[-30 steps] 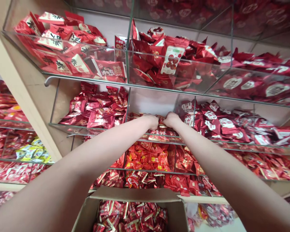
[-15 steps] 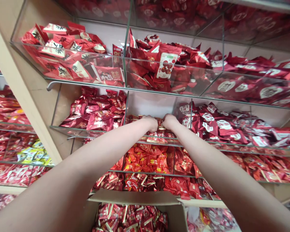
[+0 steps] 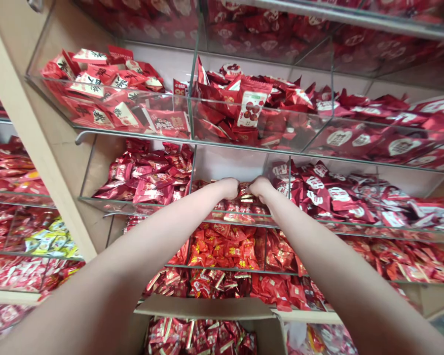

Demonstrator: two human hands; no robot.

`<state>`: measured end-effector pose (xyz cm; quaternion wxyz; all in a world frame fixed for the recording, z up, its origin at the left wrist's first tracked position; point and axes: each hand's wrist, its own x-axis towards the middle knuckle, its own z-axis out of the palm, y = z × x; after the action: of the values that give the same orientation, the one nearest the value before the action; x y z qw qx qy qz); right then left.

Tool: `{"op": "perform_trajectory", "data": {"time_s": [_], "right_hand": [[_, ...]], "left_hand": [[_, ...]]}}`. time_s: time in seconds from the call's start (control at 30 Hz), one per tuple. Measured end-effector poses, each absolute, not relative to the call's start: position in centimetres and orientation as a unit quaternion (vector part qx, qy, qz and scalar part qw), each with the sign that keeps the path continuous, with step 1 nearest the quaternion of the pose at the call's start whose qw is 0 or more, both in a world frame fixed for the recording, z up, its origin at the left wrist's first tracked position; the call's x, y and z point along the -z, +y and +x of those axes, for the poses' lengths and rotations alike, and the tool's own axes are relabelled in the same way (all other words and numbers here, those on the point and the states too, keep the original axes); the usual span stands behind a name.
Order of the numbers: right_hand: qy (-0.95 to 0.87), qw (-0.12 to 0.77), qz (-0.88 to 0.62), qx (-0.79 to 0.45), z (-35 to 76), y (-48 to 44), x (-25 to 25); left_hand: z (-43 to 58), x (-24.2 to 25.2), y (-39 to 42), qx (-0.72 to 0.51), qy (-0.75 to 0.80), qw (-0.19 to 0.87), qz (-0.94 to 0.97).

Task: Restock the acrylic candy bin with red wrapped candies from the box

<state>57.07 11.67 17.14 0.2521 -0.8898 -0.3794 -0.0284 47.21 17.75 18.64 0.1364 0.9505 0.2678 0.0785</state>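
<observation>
Both my arms reach into the middle bin of the shelf row, where small red-and-gold snack packets lie low behind a clear front panel. My left hand is curled with its fingers turned down among them. Close to its right, my right hand is closed in a like way. A wrapped packet with a gold edge shows in the gap, touched by the fingers of both hands. The fingertips themselves are mostly hidden.
Below me an open cardboard box holds more red-and-gold packets. Clear dividers and a shelf edge frame the bin. Dark red packets fill the left bin, white-labelled packets the right. A wooden upright stands at left.
The view has shifted slightly, so the shelves sit a little lower in the picture. Both hands stay in the same bin, with only slight movement at the packets.
</observation>
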Motion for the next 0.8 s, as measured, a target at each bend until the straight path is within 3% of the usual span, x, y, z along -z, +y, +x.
{"op": "perform_trajectory", "data": {"time_s": [0.13, 0.27, 0.33, 0.43, 0.57, 0.7, 0.8], "right_hand": [[-0.384, 0.377, -0.842, 0.023, 55.6, 9.9, -17.8], [-0.408, 0.654, -0.629, -0.102, 52.6, 6.5, -17.5], [-0.407, 0.743, -0.500, -0.183, 51.2, 4.7, -17.1], [-0.420, 0.738, -0.459, -0.262, 49.7, 2.4, -16.6], [-0.389, 0.740, -0.489, -0.250, 48.1, 0.4, -15.0], [-0.378, 0.751, -0.495, -0.218, 46.0, -1.6, -12.5], [-0.408, 0.713, -0.522, -0.229, 45.0, -2.7, -11.1]], "left_hand": [[46.2, -20.2, 17.1, -0.214, 0.273, 0.252, 0.904], [43.5, -20.2, 14.7, -0.298, 0.176, 0.385, 0.856], [41.7, -19.7, 13.2, -0.316, 0.122, 0.481, 0.809], [39.5, -18.9, 11.6, -0.314, 0.071, 0.632, 0.705], [37.5, -17.4, 10.0, -0.271, 0.059, 0.716, 0.641], [35.5, -15.1, 8.1, -0.277, 0.087, 0.761, 0.580], [34.1, -13.4, 6.8, -0.250, 0.117, 0.725, 0.631]]}}
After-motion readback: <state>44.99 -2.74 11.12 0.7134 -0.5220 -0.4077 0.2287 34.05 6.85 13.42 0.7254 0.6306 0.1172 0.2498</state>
